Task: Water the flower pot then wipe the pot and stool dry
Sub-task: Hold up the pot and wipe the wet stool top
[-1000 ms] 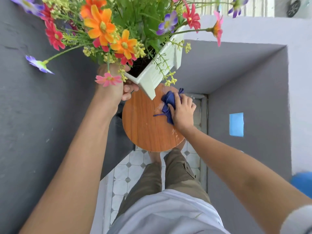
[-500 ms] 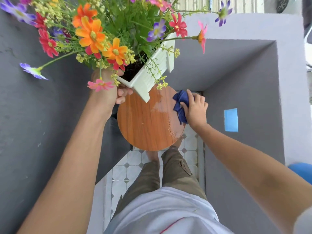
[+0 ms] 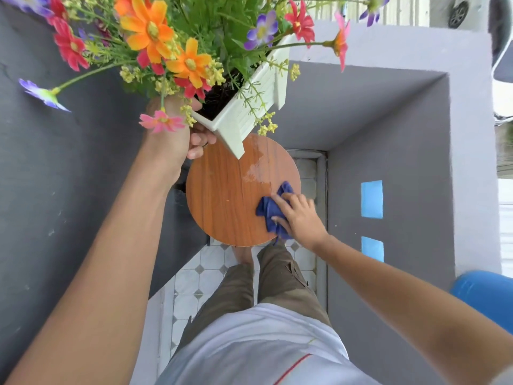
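Note:
A white slatted flower pot (image 3: 249,112) full of orange, red and purple flowers is lifted above the stool, tilted. My left hand (image 3: 177,140) grips it at its near left corner, partly hidden by blooms. Below it stands the round wooden stool (image 3: 222,201), with a pale wet patch (image 3: 256,166) on its far right part. My right hand (image 3: 298,215) presses a crumpled dark blue cloth (image 3: 270,208) onto the stool's near right edge.
Dark grey walls close in on the left (image 3: 69,218) and right (image 3: 388,245), leaving a narrow tiled floor strip (image 3: 200,279). My legs stand just behind the stool. A blue container (image 3: 488,295) sits at the right edge. Two blue squares mark the right wall.
My right hand has dragged the cloth from the stool's far right edge toward me along the right rim. The pot stays held up in my left hand.

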The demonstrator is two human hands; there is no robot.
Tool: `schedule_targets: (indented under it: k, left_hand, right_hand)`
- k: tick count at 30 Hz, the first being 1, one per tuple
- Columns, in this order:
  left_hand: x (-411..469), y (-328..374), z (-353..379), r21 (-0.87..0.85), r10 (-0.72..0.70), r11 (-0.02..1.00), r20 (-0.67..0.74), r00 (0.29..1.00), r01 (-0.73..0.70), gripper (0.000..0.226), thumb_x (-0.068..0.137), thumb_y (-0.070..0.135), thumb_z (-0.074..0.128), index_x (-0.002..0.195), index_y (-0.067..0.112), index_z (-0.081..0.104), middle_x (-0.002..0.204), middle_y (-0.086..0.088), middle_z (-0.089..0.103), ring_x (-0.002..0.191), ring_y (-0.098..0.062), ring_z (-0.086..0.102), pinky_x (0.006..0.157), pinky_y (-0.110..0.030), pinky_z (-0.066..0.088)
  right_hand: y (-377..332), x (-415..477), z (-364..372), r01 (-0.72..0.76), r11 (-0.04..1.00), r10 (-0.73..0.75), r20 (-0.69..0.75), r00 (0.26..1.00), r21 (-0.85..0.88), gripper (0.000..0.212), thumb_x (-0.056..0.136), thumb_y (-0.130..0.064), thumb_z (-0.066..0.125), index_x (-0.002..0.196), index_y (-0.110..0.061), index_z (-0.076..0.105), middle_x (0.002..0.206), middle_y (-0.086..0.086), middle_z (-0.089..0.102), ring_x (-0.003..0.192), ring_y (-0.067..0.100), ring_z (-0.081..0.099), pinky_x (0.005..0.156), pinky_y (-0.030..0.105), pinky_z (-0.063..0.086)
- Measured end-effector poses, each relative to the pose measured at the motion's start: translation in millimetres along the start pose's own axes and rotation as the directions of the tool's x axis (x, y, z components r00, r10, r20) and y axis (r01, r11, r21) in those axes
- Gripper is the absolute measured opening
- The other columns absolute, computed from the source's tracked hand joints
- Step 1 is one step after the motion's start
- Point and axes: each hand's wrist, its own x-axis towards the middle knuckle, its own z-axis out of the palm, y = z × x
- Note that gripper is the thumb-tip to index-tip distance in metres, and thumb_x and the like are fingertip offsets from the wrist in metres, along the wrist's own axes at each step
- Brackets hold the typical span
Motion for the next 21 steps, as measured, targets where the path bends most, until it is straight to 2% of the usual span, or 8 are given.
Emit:
schedule_targets:
  k: [2,4,7,10,13,16,19,21]
  left_hand:
    - [2.0,-1.4,-3.0,0.010,-0.026,1.000,0.018,0.999,0.026,0.056,0.099,0.011,0.022,0.053,0.010,0.054,0.045,-0.007,0.058,0.031,-0.003,0.040,0.031,-0.015,0.027]
    - [1.6,-2.8,-2.0,0.032,-0.034,0.999,0.018,0.999,0.034,0.062,0.099,0.010,0.022,0.049,0.014,0.058,0.042,-0.007,0.059,0.032,-0.002,0.042,0.032,-0.014,0.030]
    - [-0.4,-4.2,1.3,0.014,-0.014,1.000,-0.005,1.000,0.014,0.056,0.097,0.009,0.022,0.054,0.012,0.057,0.049,-0.005,0.057,0.032,-0.004,0.040,0.032,-0.016,0.027]
    - [-1.5,-6.7,3.0,0.079,0.032,0.997,-0.078,0.996,-0.026,0.030,0.094,0.011,0.029,0.069,0.014,0.046,0.067,-0.014,0.052,0.035,-0.006,0.039,0.035,-0.019,0.027]
    - [-2.4,-5.5,5.4,0.017,0.055,0.998,-0.090,0.994,-0.054,0.025,0.092,0.012,0.029,0.073,0.015,0.044,0.071,-0.017,0.051,0.033,-0.007,0.038,0.034,-0.020,0.023]
    - [-3.4,-6.5,6.4,0.026,0.066,0.998,-0.082,0.994,-0.064,0.027,0.093,0.011,0.026,0.077,0.016,0.046,0.071,-0.017,0.051,0.032,-0.005,0.040,0.033,-0.020,0.023]
    - [-1.5,-8.3,5.8,0.011,0.046,0.999,-0.076,0.996,-0.046,0.028,0.094,0.010,0.025,0.074,0.014,0.045,0.070,-0.015,0.049,0.031,-0.004,0.040,0.032,-0.019,0.022]
    - [-0.9,-8.3,6.9,0.001,0.042,0.999,-0.080,0.996,-0.042,0.028,0.094,0.010,0.025,0.074,0.014,0.044,0.070,-0.016,0.049,0.031,-0.005,0.040,0.033,-0.020,0.021]
  right_hand:
    - [23.9,28.5,-15.5,-0.270,0.959,0.274,-0.038,0.961,0.089,0.055,0.099,-0.043,0.052,0.148,-0.018,0.046,0.128,0.012,0.055,0.114,0.033,0.048,0.087,0.046,0.045]
    - [44.4,58.5,-32.8,-0.493,0.841,0.517,-0.064,0.854,0.224,0.054,0.097,-0.036,0.058,0.147,-0.019,0.046,0.131,0.010,0.054,0.119,0.032,0.046,0.092,0.047,0.043]
    - [51.2,88.4,-60.5,-0.561,0.749,0.642,-0.176,0.746,0.353,0.060,0.088,-0.021,0.068,0.144,-0.022,0.049,0.132,0.006,0.054,0.122,0.028,0.046,0.097,0.044,0.043]
    - [20.3,85.9,-71.5,-0.417,0.850,0.504,-0.270,0.820,0.320,0.060,0.084,-0.016,0.072,0.140,-0.024,0.051,0.133,0.004,0.053,0.122,0.023,0.044,0.095,0.039,0.037]
    - [-24.0,49.1,-41.3,-0.148,0.966,0.178,-0.133,0.975,0.212,0.061,0.077,-0.019,0.076,0.135,-0.024,0.056,0.127,0.003,0.056,0.116,0.023,0.046,0.089,0.042,0.039]
    - [-55.1,10.9,-5.7,0.075,0.991,-0.074,-0.011,0.997,0.111,0.051,0.078,-0.040,0.076,0.126,-0.026,0.064,0.122,0.000,0.059,0.110,0.024,0.054,0.082,0.045,0.045]
    - [-64.6,23.5,-5.4,-0.037,0.994,0.042,-0.046,0.998,0.104,0.055,0.086,-0.046,0.068,0.137,-0.028,0.057,0.136,0.003,0.053,0.124,0.027,0.048,0.096,0.049,0.042]
    - [-64.5,40.2,-8.7,-0.155,0.984,0.158,-0.024,0.987,0.084,0.067,0.089,-0.053,0.061,0.148,-0.028,0.044,0.153,0.003,0.041,0.141,0.028,0.036,0.110,0.049,0.031]
